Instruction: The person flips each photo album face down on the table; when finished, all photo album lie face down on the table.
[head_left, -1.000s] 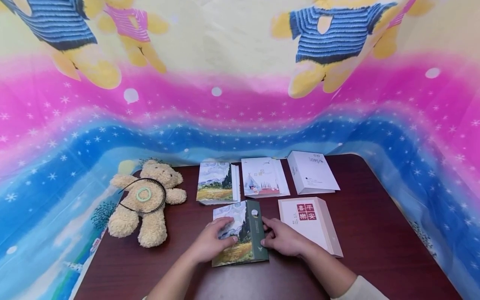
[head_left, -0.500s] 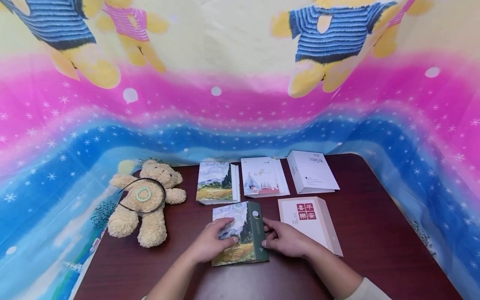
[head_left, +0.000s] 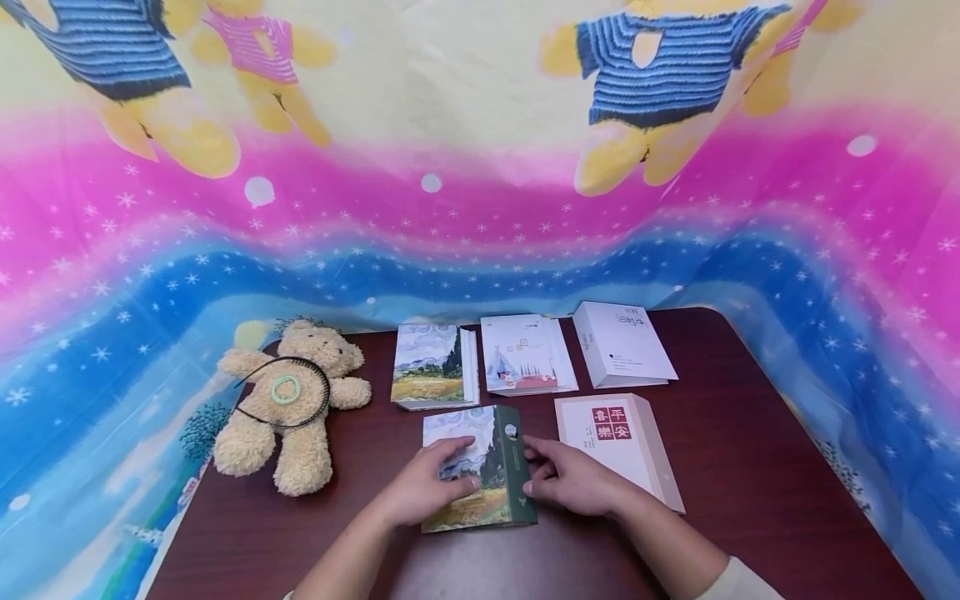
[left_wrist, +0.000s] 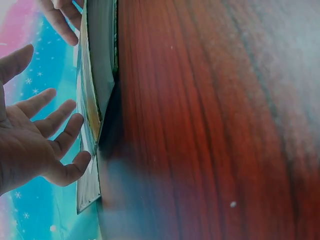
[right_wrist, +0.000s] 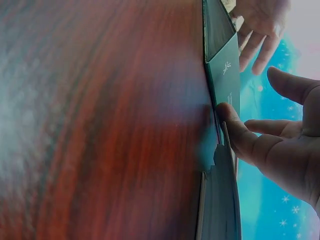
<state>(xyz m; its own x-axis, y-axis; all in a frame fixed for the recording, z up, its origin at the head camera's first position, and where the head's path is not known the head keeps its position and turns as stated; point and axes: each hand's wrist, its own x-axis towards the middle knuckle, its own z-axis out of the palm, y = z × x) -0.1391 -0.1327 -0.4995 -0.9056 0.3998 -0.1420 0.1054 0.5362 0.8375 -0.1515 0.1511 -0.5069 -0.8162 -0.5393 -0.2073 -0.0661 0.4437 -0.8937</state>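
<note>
My left hand (head_left: 417, 493) lies flat on the painted cover of the green-spined book (head_left: 480, 471), fingers straight and spread, gripping nothing. My right hand (head_left: 573, 481) sits at the book's right edge, fingers loosely extended, fingertips touching the dark green spine; it holds nothing either. The book lies flat on the surface (head_left: 750, 467), near the front and about centre, its cover a glossy landscape print with a matte green band down the right side.

The left wrist view shows what the head camera cannot: the book edge-on, a thick slab whose cover corner lifts slightly off the reddish-brown wood grain, my left hand's fingers (left_wrist: 55, 120) reaching onto the cover. The right wrist view shows the green spine with a small white emblem, and one finger (right_wrist: 235, 131) of my right hand pressed against the book's edge.

Just right of the book lies a pale boxed volume (head_left: 618, 446) with a red four-character label. Behind, in a row, are a second landscape-covered book (head_left: 431, 365), a white book with a tent drawing (head_left: 525, 354) and a plain white box (head_left: 624, 344). Left of these a fluffy beige teddy bear (head_left: 288, 404) lies on its back, a thin black hairband (head_left: 322, 392) and a small green ring (head_left: 286, 388) resting on its belly. A shiny printed cloth (head_left: 450, 208) forms the backdrop.
</note>
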